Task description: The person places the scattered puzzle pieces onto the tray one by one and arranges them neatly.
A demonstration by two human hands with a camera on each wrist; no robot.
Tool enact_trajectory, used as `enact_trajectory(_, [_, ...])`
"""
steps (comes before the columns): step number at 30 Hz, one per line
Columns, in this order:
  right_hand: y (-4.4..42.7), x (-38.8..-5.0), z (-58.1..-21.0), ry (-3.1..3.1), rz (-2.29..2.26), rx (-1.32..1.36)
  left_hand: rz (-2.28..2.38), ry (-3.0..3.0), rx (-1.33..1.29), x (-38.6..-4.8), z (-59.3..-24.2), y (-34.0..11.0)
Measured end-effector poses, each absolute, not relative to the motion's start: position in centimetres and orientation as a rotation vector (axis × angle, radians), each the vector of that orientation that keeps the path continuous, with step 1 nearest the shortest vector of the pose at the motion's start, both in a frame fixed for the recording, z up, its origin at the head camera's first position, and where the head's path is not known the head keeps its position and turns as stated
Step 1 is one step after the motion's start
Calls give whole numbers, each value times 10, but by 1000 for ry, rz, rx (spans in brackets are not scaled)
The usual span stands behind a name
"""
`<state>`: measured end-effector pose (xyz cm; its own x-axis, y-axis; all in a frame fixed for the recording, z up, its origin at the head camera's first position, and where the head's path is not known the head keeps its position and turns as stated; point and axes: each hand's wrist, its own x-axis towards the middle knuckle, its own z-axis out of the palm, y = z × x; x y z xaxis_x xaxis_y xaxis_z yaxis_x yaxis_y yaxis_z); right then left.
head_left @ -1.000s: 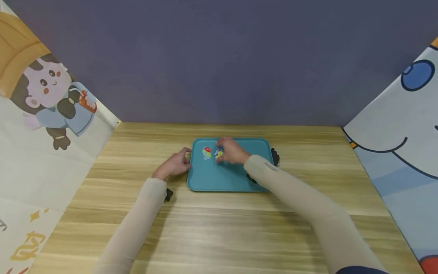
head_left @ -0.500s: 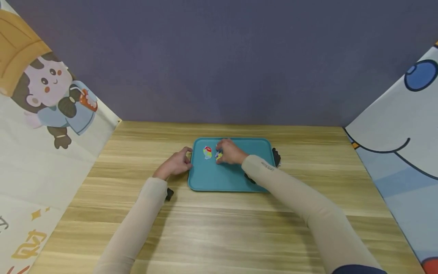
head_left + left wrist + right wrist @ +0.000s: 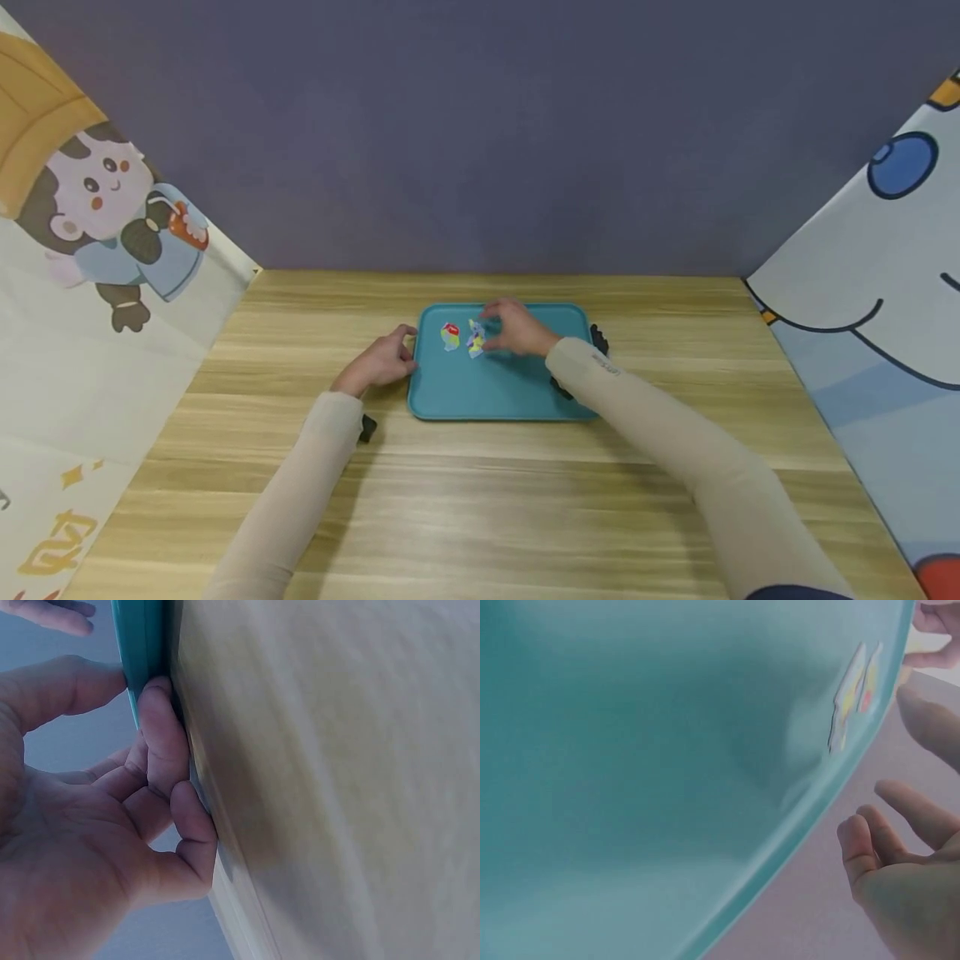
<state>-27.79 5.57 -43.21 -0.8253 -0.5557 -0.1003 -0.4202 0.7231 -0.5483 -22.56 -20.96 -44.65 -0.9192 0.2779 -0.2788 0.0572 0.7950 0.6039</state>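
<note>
Wooden tabletop (image 3: 480, 500) stretches wide before a teal tray (image 3: 480, 392), its far rim near the dark wall (image 3: 480, 167).
On the tray's left part, a red-topped piece (image 3: 450, 337) lies beside a purple-yellow piece (image 3: 476, 340); the right hand (image 3: 521, 329) is next to the latter, thumb and fingers spread. The left hand (image 3: 378, 360) pinches the left rim between thumb and forefinger. The right sleeve (image 3: 660, 425) partly hides the near right corner. Half a second ago, right fingers covered more of the purple-yellow piece.
</note>
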Motion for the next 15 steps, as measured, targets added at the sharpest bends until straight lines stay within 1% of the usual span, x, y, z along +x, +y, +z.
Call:
enact_trajectory(10, [97,-277,-422,2682,-864,-707,845,2623,233,-227,-447,-210])
enact_trajectory(15, [121,-278,-418,2736,-826,-712,850,2619,250,-226,-447,-212])
